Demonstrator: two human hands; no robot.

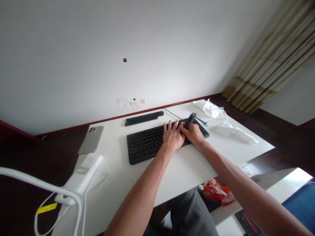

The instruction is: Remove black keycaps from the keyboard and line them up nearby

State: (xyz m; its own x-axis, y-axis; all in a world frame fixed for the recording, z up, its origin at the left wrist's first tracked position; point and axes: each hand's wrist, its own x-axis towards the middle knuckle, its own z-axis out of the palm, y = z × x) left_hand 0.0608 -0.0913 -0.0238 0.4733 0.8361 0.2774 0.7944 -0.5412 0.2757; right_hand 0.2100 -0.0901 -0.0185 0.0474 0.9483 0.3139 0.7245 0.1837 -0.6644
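**Both hands on the keyboard, a black tool closed in my right**

A white wall (73, 55) fills the view ahead, with a striped curtain (273, 55) at 2 o'clock. My white desk (187, 170) stands against it, above a dark wood floor (268, 121).

The black keyboard (147, 144) lies mid-desk, and I take it as my 12-o'clock centre. My left hand (172, 136) is open, its fingers (169, 125) spread and resting on the keys. My right hand (193, 133) sits right beside it, touching it, curled around a black tool (190, 120) whose tip points up toward 1 o'clock. I can't tell exactly what kind of tool it is. The hand rests on the keyboard's right end.

Around the keyboard, two crumpled white plastic bags (213, 109) (236, 132) lie at 2 and 3 o'clock. A strip of black keys (144, 118) sits at 11, and a thin black cable (172, 113) runs from the keyboard's far edge. A silver-backed phone (91, 140) lies at 9, and a white boxy device (83, 173) with a white cord lies at 8. Just past my right hand, a small blue item (201, 120) lies on the desk.
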